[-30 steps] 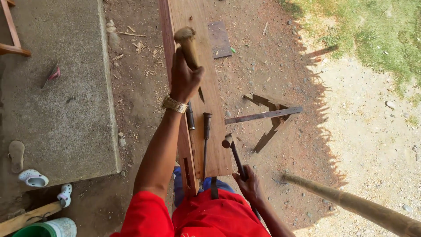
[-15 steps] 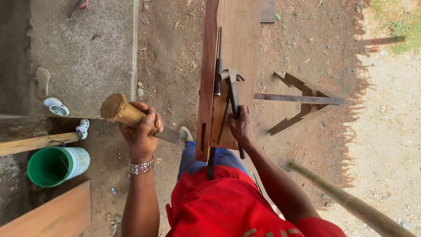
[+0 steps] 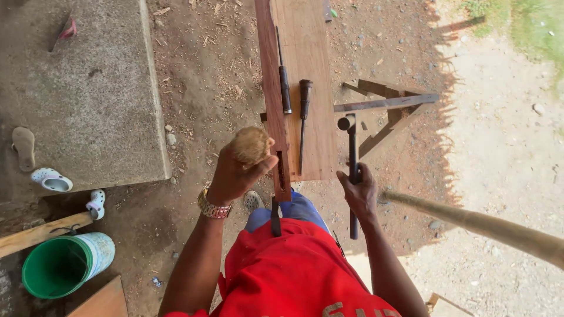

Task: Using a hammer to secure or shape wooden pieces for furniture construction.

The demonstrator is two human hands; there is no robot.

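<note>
My left hand [image 3: 234, 176] grips a wooden mallet [image 3: 251, 145], its round pale end pointing up at the camera, just left of a narrow board [image 3: 269, 88] standing on edge. My right hand [image 3: 359, 191] is closed around the dark handle of a hammer [image 3: 351, 144], whose head lies at the right edge of a long brown plank [image 3: 308, 53]. Two dark-handled chisels [image 3: 284, 88] [image 3: 304, 103] lie lengthwise on the plank ahead of me. I wear a red shirt and a metal wristwatch [image 3: 212, 208].
A metal square [image 3: 385, 103] rests on a wooden trestle right of the plank. A thick pole [image 3: 487, 226] slants in from the right. A green bucket [image 3: 59, 267], sandals [image 3: 51, 179] and a concrete slab [image 3: 82, 88] are on the left, on dirt ground.
My left hand has swung the mallet from low on the left up beside the upright board. My right hand has shifted the hammer from the plank's middle to its right edge.
</note>
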